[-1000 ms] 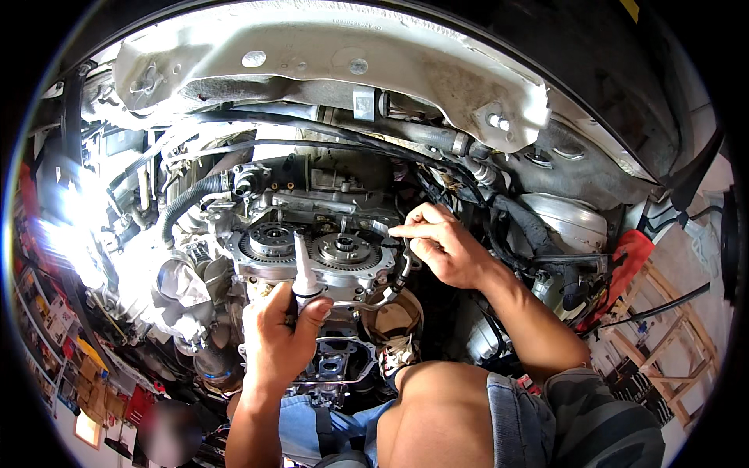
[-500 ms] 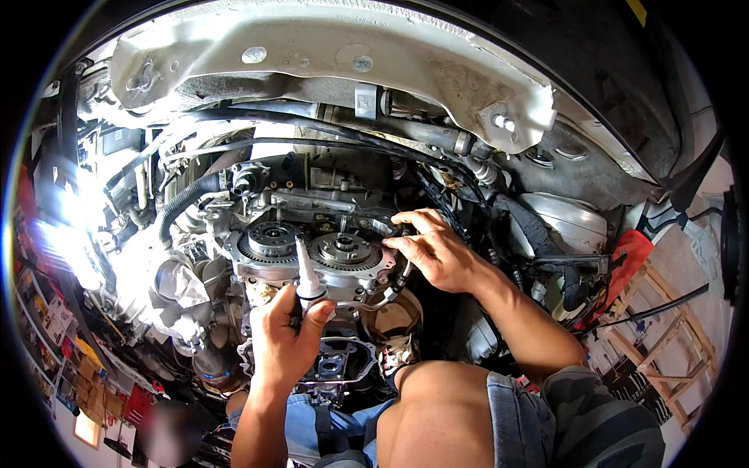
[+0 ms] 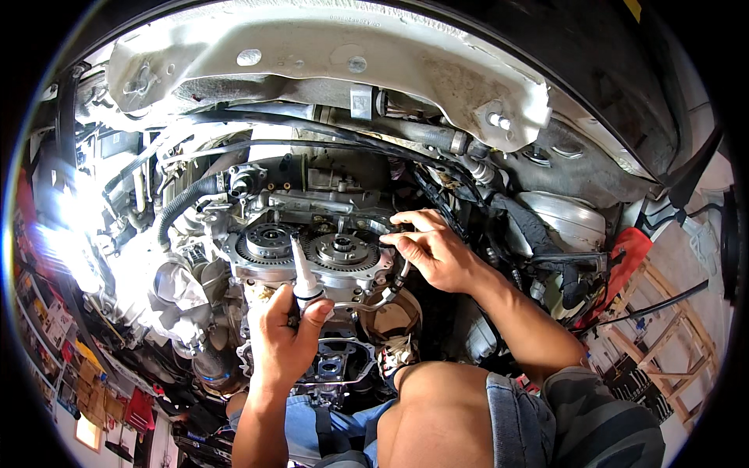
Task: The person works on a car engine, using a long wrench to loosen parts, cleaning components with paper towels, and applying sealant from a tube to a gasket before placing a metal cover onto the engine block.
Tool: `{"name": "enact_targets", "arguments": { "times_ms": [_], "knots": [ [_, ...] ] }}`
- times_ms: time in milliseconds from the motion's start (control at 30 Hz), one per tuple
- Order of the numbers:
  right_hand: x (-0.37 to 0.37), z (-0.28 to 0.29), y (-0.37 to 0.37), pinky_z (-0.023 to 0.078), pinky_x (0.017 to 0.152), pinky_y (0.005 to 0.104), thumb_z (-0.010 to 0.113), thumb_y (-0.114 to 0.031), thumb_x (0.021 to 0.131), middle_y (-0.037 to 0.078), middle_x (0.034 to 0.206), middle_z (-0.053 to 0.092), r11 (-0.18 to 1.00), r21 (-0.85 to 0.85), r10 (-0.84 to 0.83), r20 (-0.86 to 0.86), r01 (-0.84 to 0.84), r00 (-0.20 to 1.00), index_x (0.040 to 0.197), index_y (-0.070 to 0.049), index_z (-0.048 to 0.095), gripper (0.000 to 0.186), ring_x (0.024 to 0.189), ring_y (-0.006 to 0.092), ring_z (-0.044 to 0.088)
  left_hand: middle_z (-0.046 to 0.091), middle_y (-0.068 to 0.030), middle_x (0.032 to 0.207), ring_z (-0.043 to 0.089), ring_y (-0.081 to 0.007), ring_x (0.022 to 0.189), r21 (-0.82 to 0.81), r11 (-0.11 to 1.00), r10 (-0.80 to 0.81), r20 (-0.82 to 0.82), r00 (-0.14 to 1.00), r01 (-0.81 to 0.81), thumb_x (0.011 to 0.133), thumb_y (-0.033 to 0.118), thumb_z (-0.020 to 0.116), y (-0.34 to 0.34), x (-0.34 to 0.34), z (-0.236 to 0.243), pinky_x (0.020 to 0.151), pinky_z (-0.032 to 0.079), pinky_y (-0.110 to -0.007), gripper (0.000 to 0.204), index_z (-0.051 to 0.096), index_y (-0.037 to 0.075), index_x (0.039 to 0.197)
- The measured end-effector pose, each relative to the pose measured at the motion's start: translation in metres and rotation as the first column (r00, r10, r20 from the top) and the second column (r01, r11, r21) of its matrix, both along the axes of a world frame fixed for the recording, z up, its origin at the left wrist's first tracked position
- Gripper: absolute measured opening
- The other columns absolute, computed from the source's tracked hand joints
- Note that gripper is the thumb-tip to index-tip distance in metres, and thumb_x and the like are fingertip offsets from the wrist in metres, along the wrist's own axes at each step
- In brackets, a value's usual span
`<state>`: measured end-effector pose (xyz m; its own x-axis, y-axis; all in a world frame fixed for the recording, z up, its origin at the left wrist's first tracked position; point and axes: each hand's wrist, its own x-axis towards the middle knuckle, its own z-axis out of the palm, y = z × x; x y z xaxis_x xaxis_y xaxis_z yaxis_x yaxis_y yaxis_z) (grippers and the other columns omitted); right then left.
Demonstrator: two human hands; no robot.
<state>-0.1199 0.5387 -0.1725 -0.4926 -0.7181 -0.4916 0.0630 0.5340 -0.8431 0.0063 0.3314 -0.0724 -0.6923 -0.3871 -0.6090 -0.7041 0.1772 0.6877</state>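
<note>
A white tube with a long tapered nozzle points up and away from me, with my left hand wrapped round its lower part. Behind the nozzle lies the engine's top end, where a left toothed gear and a right toothed gear sit side by side in a metal housing. My right hand rests at the housing's right edge, thumb and forefinger close together by the rim. What those fingertips hold, if anything, is too small to tell.
Hoses and cables run across the engine bay at left and behind. A bright lamp glares at the left. Below the gears is an open lower housing. My bare knee is close in front. A wooden frame stands at right.
The view has shifted slightly. My left hand keeps its hold on the tube, and my right hand stays at the housing's right edge with hardly any movement.
</note>
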Motion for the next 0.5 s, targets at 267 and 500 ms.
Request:
{"name": "enact_targets", "arguments": {
  "times_ms": [267,500],
  "knots": [
    [-0.003,-0.002,0.022,0.039,0.090,0.0369,0.053,-0.035,0.094,0.016,0.073,0.068,0.998,0.064,-0.021,0.056,0.017,0.998,0.114,0.010,0.052,0.049,0.093,0.0237,0.059,0.051,-0.0004,0.056,0.041,-0.0068,0.054,0.007,0.999,0.036,-0.029,0.999,-0.036,0.085,0.029,0.067,0.010,-0.003,0.000,0.050,0.034,-0.024,0.033,0.057,-0.001,0.076],
    [-0.010,0.008,0.008,0.046,0.081,0.0272,0.047,-0.023,0.098,0.016,0.109,0.063,0.998,-0.026,-0.051,-0.069,0.049,0.996,0.114,0.004,0.057,0.033,0.091,0.0164,0.061,0.060,-0.0021,0.066,0.050,-0.0071,0.058,0.012,0.992,0.121,0.062,0.991,-0.122,0.086,0.016,0.066,0.002,0.022,-0.001,0.053,0.041,-0.024,0.016,0.063,0.000,0.089]
  ]
}}
